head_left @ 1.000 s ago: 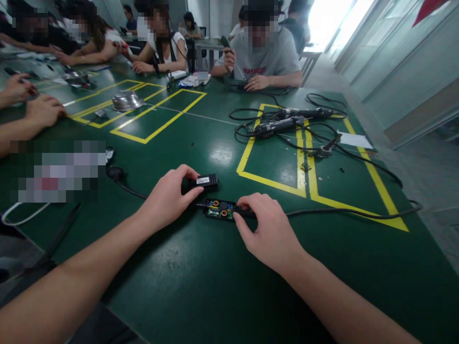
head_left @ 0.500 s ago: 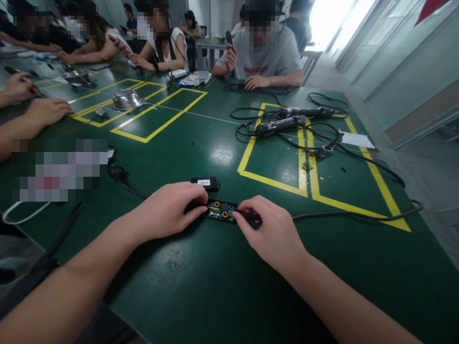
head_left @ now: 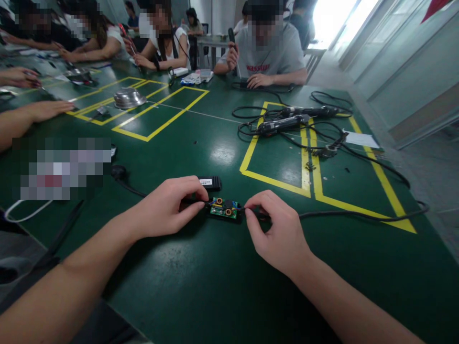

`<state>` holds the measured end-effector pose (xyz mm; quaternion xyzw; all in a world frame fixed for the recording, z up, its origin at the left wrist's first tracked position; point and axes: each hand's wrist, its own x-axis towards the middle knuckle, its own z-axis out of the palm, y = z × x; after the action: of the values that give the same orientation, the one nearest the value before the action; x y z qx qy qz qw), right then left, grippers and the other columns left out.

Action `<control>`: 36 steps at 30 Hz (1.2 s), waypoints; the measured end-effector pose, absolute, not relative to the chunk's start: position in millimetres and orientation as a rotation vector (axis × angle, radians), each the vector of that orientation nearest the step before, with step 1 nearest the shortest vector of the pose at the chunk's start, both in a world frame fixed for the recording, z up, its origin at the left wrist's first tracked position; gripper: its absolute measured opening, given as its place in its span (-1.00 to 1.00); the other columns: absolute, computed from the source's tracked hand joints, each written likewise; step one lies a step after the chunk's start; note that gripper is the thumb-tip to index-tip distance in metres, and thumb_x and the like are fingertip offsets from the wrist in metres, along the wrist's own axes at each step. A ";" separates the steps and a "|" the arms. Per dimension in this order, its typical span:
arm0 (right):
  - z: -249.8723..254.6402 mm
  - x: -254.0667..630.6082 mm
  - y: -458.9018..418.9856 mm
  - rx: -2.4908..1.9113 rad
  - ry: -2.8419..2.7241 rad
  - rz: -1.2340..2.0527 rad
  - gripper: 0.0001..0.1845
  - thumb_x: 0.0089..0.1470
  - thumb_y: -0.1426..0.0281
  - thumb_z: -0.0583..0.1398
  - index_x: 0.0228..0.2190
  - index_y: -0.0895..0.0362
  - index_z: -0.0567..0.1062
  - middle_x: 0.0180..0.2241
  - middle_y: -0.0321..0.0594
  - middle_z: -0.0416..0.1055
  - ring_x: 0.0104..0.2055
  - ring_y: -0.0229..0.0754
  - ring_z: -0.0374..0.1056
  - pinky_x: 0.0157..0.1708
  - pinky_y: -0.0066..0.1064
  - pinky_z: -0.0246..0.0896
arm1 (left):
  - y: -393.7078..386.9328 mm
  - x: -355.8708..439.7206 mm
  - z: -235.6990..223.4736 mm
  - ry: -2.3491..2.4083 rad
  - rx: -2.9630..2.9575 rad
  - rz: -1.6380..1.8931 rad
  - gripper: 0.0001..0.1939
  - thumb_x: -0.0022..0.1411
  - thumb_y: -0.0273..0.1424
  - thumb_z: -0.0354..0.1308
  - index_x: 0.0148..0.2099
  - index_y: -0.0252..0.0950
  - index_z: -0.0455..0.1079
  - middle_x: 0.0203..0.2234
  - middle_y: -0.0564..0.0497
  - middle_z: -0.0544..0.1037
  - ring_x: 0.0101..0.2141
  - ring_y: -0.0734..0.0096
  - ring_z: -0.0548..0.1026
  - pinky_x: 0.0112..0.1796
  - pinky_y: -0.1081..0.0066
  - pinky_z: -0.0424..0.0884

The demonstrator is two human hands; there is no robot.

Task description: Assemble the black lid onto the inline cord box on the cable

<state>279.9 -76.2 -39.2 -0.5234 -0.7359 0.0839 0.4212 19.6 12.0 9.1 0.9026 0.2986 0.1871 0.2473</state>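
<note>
A small green circuit board [head_left: 224, 210] with copper coils sits over a black case half, between my two hands. My left hand [head_left: 172, 205] pinches the black cable at the board's left end, its fingertips closed. At the other end, my right hand [head_left: 276, 224] pinches the right-hand black cable [head_left: 344, 214] close to the board. Part of each cable end is covered by my fingers. Just behind my left fingers lies a black case cover [head_left: 214, 183] with a white label. The left cable [head_left: 132, 190] runs back to a black plug [head_left: 119, 172].
Two electric screwdrivers [head_left: 283, 125] with tangled cords lie at the back right, near small screws [head_left: 310, 166] and a white paper [head_left: 361, 139]. Yellow tape [head_left: 276, 184] marks the green table. A metal bowl [head_left: 129, 98] stands farther left. Several co-workers sit around the table.
My left hand let go of the black cover and moved down to the left cable. My right fingers shifted slightly right along their cable. The board now appears raised in its case.
</note>
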 end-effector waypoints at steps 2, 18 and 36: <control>-39.1 280.4 -75.9 -1.304 -1.845 0.218 -0.83 0.34 0.51 0.14 -0.30 0.06 0.46 -0.31 -0.19 0.50 -0.29 -0.14 0.47 -0.32 -0.29 0.38 | 12.2 18.7 9.8 0.800 2.460 0.500 -0.86 0.43 -0.45 0.14 -0.13 -0.26 0.55 -0.31 0.03 0.59 -0.40 0.42 0.51 -0.32 0.42 0.39; -41.6 281.6 -74.9 -1.405 -1.885 0.304 -0.82 0.36 0.48 0.15 -0.34 0.05 0.44 -0.29 -0.19 0.52 -0.28 -0.12 0.49 -0.31 -0.26 0.35 | 20.2 15.6 3.4 0.838 2.374 0.428 -0.86 0.45 -0.37 0.22 -0.19 -0.25 0.58 -0.35 0.04 0.64 -0.40 0.40 0.54 -0.32 0.43 0.39; -41.3 284.7 -74.7 -1.457 -1.876 0.304 -0.85 0.24 0.48 0.11 -0.18 0.03 0.40 -0.30 -0.18 0.51 -0.28 -0.05 0.48 -0.28 -0.20 0.32 | 37.9 26.5 -19.8 1.161 2.496 0.572 -0.68 0.44 -0.33 0.31 0.17 -0.19 0.68 0.12 -0.13 0.72 0.10 -0.02 0.61 0.18 -0.02 0.50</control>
<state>284.7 -74.7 -41.3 -0.5666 -0.7294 0.1183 0.3646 26.5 37.9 -19.8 0.8756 0.4072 0.2009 0.1645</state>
